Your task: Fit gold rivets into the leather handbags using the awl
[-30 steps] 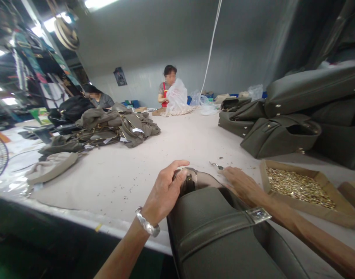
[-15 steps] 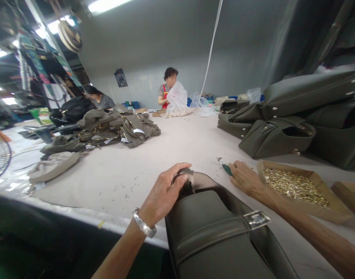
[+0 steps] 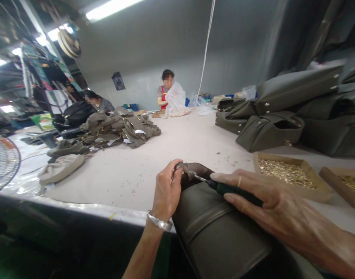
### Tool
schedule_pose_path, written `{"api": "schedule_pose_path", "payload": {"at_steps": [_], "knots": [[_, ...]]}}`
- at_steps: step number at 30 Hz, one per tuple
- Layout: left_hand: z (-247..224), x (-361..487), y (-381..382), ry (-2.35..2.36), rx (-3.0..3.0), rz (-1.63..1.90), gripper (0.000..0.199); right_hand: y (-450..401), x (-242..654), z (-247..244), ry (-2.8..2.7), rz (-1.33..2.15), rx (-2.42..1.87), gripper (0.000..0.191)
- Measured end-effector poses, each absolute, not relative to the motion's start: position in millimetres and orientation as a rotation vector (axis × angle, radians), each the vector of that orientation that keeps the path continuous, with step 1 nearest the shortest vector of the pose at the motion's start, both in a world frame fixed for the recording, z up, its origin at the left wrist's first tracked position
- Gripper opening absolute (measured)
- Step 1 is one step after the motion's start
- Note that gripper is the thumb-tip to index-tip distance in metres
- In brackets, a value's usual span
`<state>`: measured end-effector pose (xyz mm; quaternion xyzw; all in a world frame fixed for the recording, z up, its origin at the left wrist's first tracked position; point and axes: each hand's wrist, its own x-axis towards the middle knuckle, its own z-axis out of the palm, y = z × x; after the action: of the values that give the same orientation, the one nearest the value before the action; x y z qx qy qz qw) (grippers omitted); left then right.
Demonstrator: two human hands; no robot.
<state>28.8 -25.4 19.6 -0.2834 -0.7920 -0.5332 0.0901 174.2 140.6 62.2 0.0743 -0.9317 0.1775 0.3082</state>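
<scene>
A dark olive bag [image 3: 215, 228] lies at the table's front edge, its top rim facing away from me. My left hand [image 3: 169, 186] pinches the rim at the bag's far left corner, thumb on top. Across the bag, my right hand [image 3: 252, 193] is closed on a green-handled tool [image 3: 238, 192]. The tool's thin metal shaft points left, and its tip is at the rim beside my left fingers. Whether the tip goes into the material is too small to tell.
Right of the bag are a tray of small gold metal parts [image 3: 284, 172] and another tray [image 3: 334, 174]. Finished-looking olive bags [image 3: 270, 130] are piled behind them. Fabric pieces [image 3: 116, 128] heap at the left, near a fan [image 3: 4, 162]. Two people work across the table.
My right hand has lifted the green-handled tool from the table and brought it left to the bag's rim. My left hand still grips the rim, and the view has shifted slightly.
</scene>
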Motion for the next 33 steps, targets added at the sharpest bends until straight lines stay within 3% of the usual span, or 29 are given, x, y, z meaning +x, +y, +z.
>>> {"api": "schedule_pose_path", "payload": {"at_steps": [5,12,18,25,33], "knots": [[18.2,34.2,-28.4,-2.334,-0.858,-1.573,0.026,130.9,169.4,35.7,-2.518,0.202,0.283,0.033],[16.1,33.7,-29.7,-2.361,-0.826,-1.521,0.026,116.2,168.6,26.9,-2.685,0.264,0.107,0.038],[10.6,35.5,-24.7,-2.364,-0.781,-1.516,0.029,108.8,165.2,32.0,-2.754,0.438,0.015,0.037],[8.6,36.6,-21.6,-2.344,-0.762,-1.505,0.032,109.9,162.8,45.8,-2.62,0.907,-0.043,0.035],[9.2,30.6,-23.0,-2.411,-0.794,-1.571,0.032,105.4,158.2,12.4,-2.475,1.018,-0.1,0.044]]}}
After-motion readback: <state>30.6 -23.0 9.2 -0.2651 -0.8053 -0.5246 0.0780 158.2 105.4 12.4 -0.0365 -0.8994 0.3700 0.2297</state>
